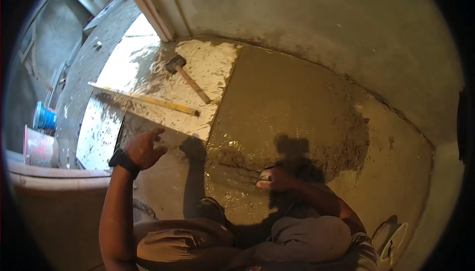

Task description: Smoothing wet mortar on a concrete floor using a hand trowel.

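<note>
Wet grey-brown mortar [277,98] covers the floor in front of me, smooth at the back and rough along its right edge. Low over its near part, my right hand [279,179] is closed round what looks like a trowel [246,173]; shadow hides most of the blade. My left hand [143,150], a dark watch at its wrist, hovers empty with fingers apart above the left side. Beyond it, a yellow spirit level [148,99] lies across mortar-smeared white tiles [210,58]. A mallet [194,85] with a black head and wooden handle rests on the same tiles.
Walls [316,13] bound the floor at the back and right. A door frame [151,8] stands at the back left. Far left are a blue bucket [45,116] and a pale, stained bucket [40,147]. A round white-rimmed thing [394,241] sits at lower right.
</note>
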A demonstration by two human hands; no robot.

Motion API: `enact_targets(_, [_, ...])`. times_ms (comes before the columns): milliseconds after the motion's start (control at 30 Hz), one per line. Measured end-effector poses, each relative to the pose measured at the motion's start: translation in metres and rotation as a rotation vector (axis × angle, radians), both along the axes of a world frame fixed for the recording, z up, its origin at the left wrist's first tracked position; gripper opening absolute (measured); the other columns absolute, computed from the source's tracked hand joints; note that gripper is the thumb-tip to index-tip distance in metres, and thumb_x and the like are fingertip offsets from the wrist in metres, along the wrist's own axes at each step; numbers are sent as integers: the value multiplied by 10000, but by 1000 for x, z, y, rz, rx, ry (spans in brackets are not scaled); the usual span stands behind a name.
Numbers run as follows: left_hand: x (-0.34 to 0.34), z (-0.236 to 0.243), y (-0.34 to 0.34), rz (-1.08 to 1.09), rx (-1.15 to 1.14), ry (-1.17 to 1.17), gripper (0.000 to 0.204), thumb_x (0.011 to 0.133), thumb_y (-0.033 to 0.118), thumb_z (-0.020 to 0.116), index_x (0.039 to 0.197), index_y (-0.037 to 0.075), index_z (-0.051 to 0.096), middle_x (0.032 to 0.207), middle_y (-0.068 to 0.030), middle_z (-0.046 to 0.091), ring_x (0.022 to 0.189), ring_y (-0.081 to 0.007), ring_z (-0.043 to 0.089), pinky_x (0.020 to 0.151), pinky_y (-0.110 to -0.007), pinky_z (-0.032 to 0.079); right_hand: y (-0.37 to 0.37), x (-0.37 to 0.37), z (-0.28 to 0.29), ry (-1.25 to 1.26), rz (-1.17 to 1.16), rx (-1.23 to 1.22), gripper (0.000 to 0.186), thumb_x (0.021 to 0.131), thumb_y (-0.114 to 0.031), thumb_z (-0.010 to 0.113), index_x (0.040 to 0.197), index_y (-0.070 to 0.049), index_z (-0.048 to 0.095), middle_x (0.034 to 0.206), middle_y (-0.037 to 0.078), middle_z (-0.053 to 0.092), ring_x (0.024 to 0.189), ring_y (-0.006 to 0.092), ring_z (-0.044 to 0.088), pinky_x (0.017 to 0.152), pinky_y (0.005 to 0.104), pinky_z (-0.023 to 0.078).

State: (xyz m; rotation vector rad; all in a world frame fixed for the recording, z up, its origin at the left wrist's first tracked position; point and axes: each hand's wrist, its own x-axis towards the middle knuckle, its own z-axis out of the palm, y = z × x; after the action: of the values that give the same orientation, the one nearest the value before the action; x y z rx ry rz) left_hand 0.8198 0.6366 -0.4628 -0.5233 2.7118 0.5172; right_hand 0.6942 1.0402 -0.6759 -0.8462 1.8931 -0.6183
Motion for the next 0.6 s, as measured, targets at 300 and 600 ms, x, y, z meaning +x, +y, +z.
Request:
enact_targets(300, [-1, -8, -9, -2, 11, -61, 552, 830, 226, 696, 1328, 48, 536, 1112, -192, 679, 1003, -336, 662, 879, -409, 525, -5, -1, 4, -42, -94, -132, 516, 860, -510, 675, 1004, -15, 693, 896, 178, 696, 800, 276, 667, 751, 393, 503])
enact_targets(600, [-8, -13, -7, 27, 18, -69, 580, 821, 242, 679, 1341, 34, 528, 1137, -227, 668, 1052, -361, 646, 913, -410, 514, -3, -6, -4, -28, -98, -50, 525, 855, -507, 689, 1054, -21, 692, 990, 177, 696, 922, 309, 662, 808, 400, 504])
